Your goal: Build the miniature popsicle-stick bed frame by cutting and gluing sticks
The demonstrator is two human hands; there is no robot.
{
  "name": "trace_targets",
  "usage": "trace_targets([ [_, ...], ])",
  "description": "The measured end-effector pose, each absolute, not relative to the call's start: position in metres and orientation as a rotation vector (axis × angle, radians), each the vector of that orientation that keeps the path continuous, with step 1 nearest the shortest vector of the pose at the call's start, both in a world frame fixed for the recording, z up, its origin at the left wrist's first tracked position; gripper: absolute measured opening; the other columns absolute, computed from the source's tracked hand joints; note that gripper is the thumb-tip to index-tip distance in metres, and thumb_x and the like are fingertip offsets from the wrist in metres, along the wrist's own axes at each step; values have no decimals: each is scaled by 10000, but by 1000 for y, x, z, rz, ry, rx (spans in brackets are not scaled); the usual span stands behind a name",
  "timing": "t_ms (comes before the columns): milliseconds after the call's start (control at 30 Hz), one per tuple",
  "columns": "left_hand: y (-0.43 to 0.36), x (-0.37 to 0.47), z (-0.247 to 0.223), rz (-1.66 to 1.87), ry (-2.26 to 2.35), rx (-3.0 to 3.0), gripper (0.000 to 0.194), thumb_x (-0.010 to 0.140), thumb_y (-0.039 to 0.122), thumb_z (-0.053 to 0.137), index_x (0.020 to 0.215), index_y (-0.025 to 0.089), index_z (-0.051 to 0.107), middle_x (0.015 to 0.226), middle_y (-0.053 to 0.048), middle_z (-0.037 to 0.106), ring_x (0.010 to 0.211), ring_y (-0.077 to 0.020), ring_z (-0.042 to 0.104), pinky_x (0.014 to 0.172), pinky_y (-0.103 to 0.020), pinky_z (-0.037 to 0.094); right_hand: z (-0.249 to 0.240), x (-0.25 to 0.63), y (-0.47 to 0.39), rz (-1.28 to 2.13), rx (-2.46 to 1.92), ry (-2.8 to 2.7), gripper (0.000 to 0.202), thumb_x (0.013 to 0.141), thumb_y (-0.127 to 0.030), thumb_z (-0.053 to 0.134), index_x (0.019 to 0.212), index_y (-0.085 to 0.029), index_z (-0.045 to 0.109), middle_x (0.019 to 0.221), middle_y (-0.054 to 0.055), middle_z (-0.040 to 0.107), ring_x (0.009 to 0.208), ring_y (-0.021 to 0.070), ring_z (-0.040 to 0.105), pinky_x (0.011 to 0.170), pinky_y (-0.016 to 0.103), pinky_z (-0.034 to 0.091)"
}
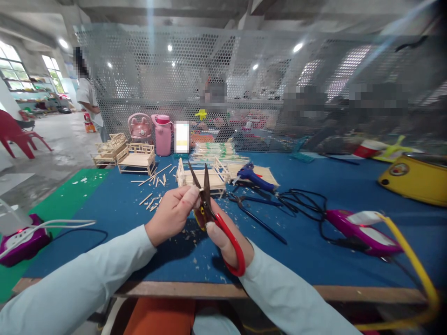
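Observation:
My right hand (223, 232) grips red-handled scissors (237, 253), their dark blades parted and pointing away from me. Pinched in my left hand (176, 211) is a small piece of wooden stick (200, 189), its end between the blades. Just beyond the hands stands a miniature bench (218, 179) built of thin sticks, partly hidden by the blades and fingers. Cut stick pieces (153, 179) lie scattered left of it. A blue glue gun (254, 177) rests on a flat stick panel (270, 176) to the right, with blue-handled pliers (261, 218) nearer me.
More miniature stick furniture (136, 158) stands at the back left, beside a pink flask (163, 135). Bundled sticks (214, 151) lie before the perforated screen (139, 60). Purple power strips (363, 230) with cords and a yellow pot (415, 177) occupy the right. A person (89, 100) stands far left.

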State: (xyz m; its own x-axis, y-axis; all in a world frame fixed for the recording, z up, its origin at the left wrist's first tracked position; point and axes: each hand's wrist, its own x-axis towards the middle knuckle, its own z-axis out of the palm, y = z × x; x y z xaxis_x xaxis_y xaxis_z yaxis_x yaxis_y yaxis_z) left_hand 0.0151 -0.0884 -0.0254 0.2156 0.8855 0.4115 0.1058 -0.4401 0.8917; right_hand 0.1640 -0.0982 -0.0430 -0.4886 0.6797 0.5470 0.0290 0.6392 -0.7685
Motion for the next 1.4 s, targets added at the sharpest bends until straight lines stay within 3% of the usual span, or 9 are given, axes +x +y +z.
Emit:
trace_targets([
  [133, -88, 15, -26, 1274, 924, 1713, 458, 876, 516, 373, 575, 172, 405, 527, 52, 362, 481, -69, 309, 490, -216, 282, -45, 167, -98, 779, -718, -1941, 429, 890, -513, 374, 1081, -171, 551, 881, 51, 618, 796, 182, 563, 772, 305, 446],
  [300, -86, 15, -30, 1244, 906, 1639, 462, 867, 522, 387, 566, 173, 389, 504, 56, 342, 460, -64, 300, 454, -211, 250, -48, 166, -96, 753, -880, -1905, 409, 899, -508, 337, 760, -179, 538, 630, -5, 513, 563, 118, 429, 575, 262, 391],
  [500, -83, 14, -34, 1194, 875, 1514, 479, 851, 564, 361, 562, 183, 375, 483, 63, 295, 432, -67, 269, 424, -216, 225, -30, 176, -106, 807, -1099, -1791, 309, 742, -426, 586, 932, -205, 486, 612, -42, 508, 566, 122, 491, 557, 241, 435],
  [567, -83, 14, -37, 1193, 876, 1531, 473, 859, 553, 346, 563, 185, 363, 495, 57, 308, 443, -70, 280, 432, -215, 240, -24, 197, -117, 802, -1276, -1788, 387, 687, -367, 627, 998, -215, 455, 647, -41, 540, 557, 122, 523, 550, 236, 459],
  [700, -83, 18, -43, 1127, 878, 1552, 440, 872, 516, 336, 587, 183, 370, 522, 54, 328, 459, -73, 299, 444, -212, 257, -25, 265, -145, 624, -1632, -1939, 424, 703, -386, 581, 1090, -221, 527, 972, 70, 678, 842, 216, 649, 727, 311, 518],
  [900, -87, 24, -47, 969, 872, 1616, 418, 847, 530, 392, 651, 167, 458, 527, 66, 347, 455, -67, 303, 448, -210, 245, -40, 353, -141, 111, -2025, -1984, 464, 711, -412, 521, 1071, -146, 644, 1050, 166, 688, 953, 348, 647, 781, 440, 521],
  [1067, -87, 25, -51, 853, 866, 1666, 501, 820, 605, 401, 735, 141, 568, 507, 67, 357, 452, -70, 299, 446, -212, 240, -40, 369, -101, -23, -1946, -2171, 386, 682, -312, 525, 995, -145, 677, 1003, 190, 691, 923, 333, 657, 803, 454, 521],
  [1233, -84, 26, -49, 872, 870, 1486, 565, 781, 697, 358, 666, 164, 505, 487, 62, 374, 397, -65, 300, 400, -208, 233, -10, 322, -96, -303, -1690, -2137, 370, 742, -315, 546, 1047, -138, 659, 1045, 188, 656, 965, 335, 620, 838, 453, 478],
  [1400, -84, 24, -46, 885, 838, 1557, 580, 769, 709, 374, 589, 165, 466, 468, 55, 373, 400, -59, 305, 410, -212, 226, 2, 226, -97, 147, -1102, -2293, 332, 826, -369, 541, 1092, -199, 644, 976, 79, 694, 879, 207, 644, 794, 322, 491],
])
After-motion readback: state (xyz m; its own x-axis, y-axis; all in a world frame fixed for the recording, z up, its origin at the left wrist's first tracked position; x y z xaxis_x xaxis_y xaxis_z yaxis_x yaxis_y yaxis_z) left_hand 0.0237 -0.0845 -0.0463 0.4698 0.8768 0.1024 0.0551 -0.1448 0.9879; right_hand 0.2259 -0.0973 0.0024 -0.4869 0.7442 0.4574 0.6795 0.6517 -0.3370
